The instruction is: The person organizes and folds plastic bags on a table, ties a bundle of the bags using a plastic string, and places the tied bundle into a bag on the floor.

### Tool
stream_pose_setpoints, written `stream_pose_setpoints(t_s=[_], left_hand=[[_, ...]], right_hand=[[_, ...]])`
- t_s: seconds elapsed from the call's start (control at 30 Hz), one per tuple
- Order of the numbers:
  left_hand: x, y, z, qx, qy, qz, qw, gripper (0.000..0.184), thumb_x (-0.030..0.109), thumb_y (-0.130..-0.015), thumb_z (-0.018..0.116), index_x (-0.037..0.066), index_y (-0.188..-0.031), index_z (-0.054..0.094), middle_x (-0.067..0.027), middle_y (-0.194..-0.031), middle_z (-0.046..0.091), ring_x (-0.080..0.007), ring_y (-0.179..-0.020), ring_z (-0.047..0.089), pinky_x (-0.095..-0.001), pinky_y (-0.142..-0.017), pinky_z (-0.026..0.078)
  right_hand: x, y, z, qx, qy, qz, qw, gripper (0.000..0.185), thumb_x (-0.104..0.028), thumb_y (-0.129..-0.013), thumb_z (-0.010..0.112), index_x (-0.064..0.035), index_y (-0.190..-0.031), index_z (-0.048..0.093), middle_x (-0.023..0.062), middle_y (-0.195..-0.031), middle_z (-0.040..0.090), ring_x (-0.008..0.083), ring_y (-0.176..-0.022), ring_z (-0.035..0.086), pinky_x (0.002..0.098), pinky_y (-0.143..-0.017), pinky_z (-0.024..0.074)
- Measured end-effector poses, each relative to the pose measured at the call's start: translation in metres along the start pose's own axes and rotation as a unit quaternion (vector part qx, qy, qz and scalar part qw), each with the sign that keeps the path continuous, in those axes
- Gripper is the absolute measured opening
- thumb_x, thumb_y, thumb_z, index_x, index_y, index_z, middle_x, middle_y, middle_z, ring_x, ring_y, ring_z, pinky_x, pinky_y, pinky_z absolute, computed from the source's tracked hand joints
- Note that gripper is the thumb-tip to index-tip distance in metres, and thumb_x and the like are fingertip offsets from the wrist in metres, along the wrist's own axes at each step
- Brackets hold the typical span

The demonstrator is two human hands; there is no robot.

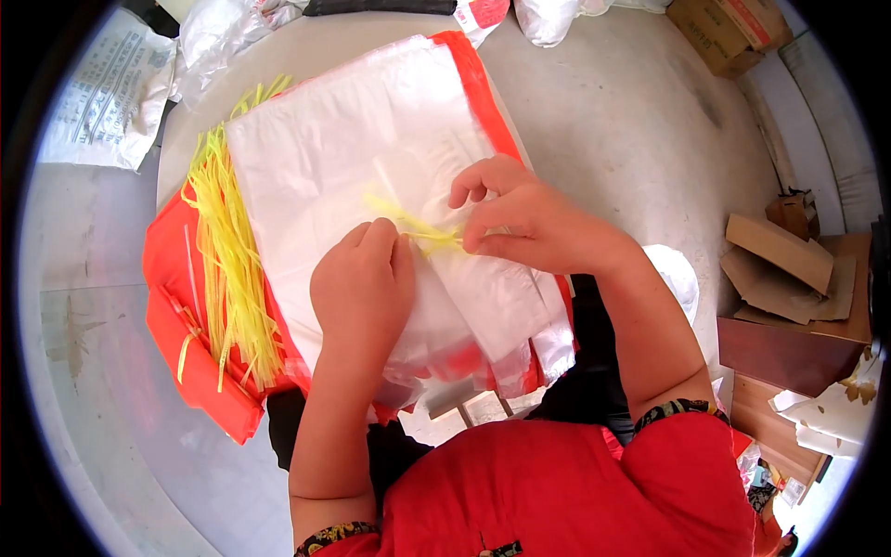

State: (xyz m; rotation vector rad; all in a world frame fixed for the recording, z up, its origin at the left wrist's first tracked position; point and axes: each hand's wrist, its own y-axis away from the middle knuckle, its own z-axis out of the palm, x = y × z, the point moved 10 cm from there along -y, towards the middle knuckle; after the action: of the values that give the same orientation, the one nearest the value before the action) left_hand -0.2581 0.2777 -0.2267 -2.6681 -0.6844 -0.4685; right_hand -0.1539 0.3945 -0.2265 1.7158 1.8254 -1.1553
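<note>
A pale yellow plastic strip [422,226] lies across a gathered, folded part of the white plastic bags [343,139]. My right hand [534,218] is closed in a pinch, with thumb and index finger on the strip's right end and the other fingers curled above. My left hand [364,278] is curled closed at the strip's left part, pressed near the bags; its fingertips are mostly hidden. Left of the bags hangs a bundle of loose yellow strips [227,251]. Red plastic [200,353] shows under the bundle and along the bags' far right edge.
The bags rest on a pale round-edged table [343,37]. A printed white sack [107,88] stands at the far left. Cardboard boxes sit at the upper right [729,37], and an open carton [789,269] stands at the right. Concrete floor [631,111] lies beyond the table.
</note>
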Motion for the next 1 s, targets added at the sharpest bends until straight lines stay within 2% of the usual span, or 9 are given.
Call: stream_pose_setpoints(t_s=[0.13,0.23,0.33,0.43,0.53,0.63,0.77,0.87,1.0], left_hand=[[-0.003,-0.001,0.005,-0.017,-0.046,0.000,0.999,0.019,0.015,-0.091,0.067,0.006,-0.079,0.056,-0.0099,-0.074,0.060,-0.0330,-0.068,0.062,-0.0448,-0.059,0.047],[-0.002,0.000,-0.001,0.015,-0.033,0.010,0.999,0.012,0.014,-0.090,0.069,0.006,-0.086,0.060,-0.0100,-0.076,0.061,-0.0329,-0.070,0.062,-0.0436,-0.061,0.048],[0.003,0.000,-0.031,0.104,0.032,-0.028,0.994,0.009,0.011,-0.090,0.069,0.006,-0.096,0.065,-0.0106,-0.079,0.061,-0.0313,-0.073,0.063,-0.0417,-0.064,0.049],[0.002,0.006,-0.016,0.001,0.164,-0.029,0.986,0.012,0.005,-0.091,0.068,0.002,-0.103,0.067,-0.0089,-0.075,0.061,-0.0197,-0.065,0.058,-0.0338,-0.062,0.048],[0.011,0.015,0.010,-0.131,0.258,-0.063,0.955,0.015,0.011,-0.092,0.069,0.002,-0.102,0.064,-0.0120,-0.079,0.066,-0.0287,-0.070,0.064,-0.0397,-0.067,0.050],[0.017,0.017,0.013,-0.134,0.233,-0.053,0.962,0.017,0.013,-0.093,0.068,0.001,-0.105,0.065,-0.0116,-0.080,0.069,-0.0288,-0.068,0.063,-0.0397,-0.066,0.050],[0.011,0.020,0.015,-0.165,0.251,-0.091,0.949,0.030,0.015,-0.094,0.068,0.002,-0.120,0.060,-0.0120,-0.090,0.071,-0.0251,-0.071,0.064,-0.0402,-0.068,0.050],[0.000,0.030,0.026,-0.168,0.466,-0.176,0.850,0.040,0.017,-0.101,0.063,0.007,-0.138,0.053,-0.0075,-0.121,0.068,-0.0150,-0.094,0.065,-0.0301,-0.081,0.053],[-0.008,0.038,0.048,-0.137,0.711,-0.286,0.628,0.050,0.017,-0.106,0.054,0.007,-0.153,0.040,-0.0114,-0.143,0.056,-0.0199,-0.126,0.059,-0.0360,-0.105,0.049]], right_hand=[[0.004,0.004,-0.003,-0.027,0.020,-0.010,0.999,0.010,-0.001,-0.085,0.074,-0.0098,-0.088,0.072,0.0067,-0.123,0.058,0.0267,-0.108,0.053,0.0375,-0.094,0.0473],[0.009,0.007,-0.005,-0.032,-0.015,0.021,0.999,0.015,-0.001,-0.085,0.075,-0.0089,-0.097,0.071,0.0072,-0.124,0.057,0.0236,-0.109,0.054,0.0352,-0.092,0.0477],[0.019,0.010,-0.019,0.037,-0.060,0.116,0.991,0.029,-0.001,-0.087,0.074,-0.0076,-0.115,0.067,0.0075,-0.113,0.061,0.0202,-0.098,0.058,0.0331,-0.084,0.0496],[0.048,0.025,-0.022,0.072,-0.079,0.275,0.955,0.041,-0.006,-0.092,0.071,-0.0053,-0.131,0.060,0.0055,-0.097,0.063,0.0183,-0.082,0.060,0.0320,-0.075,0.0499],[0.038,0.019,-0.019,0.013,-0.004,0.270,0.963,0.042,-0.012,-0.098,0.067,-0.0039,-0.137,0.058,0.0029,-0.088,0.064,0.0169,-0.076,0.059,0.0326,-0.071,0.0499],[0.038,0.019,-0.016,-0.005,0.014,0.285,0.958,0.043,-0.017,-0.101,0.064,-0.0025,-0.140,0.056,0.0023,-0.092,0.067,0.0147,-0.079,0.060,0.0323,-0.072,0.0495],[0.034,0.016,-0.017,0.030,-0.160,0.273,0.948,0.048,-0.019,-0.105,0.058,-0.0033,-0.149,0.049,0.0082,-0.107,0.070,0.0181,-0.088,0.065,0.0342,-0.084,0.0524],[0.006,0.006,-0.014,0.037,-0.358,0.155,0.920,0.049,-0.023,-0.108,0.054,-0.0040,-0.153,0.046,0.0124,-0.119,0.069,0.0203,-0.097,0.066,0.0353,-0.094,0.0523],[-0.006,-0.004,-0.001,0.053,-0.399,0.116,0.908,0.051,-0.027,-0.109,0.054,-0.0039,-0.153,0.045,0.0095,-0.119,0.068,0.0165,-0.101,0.065,0.0327,-0.095,0.0520]])
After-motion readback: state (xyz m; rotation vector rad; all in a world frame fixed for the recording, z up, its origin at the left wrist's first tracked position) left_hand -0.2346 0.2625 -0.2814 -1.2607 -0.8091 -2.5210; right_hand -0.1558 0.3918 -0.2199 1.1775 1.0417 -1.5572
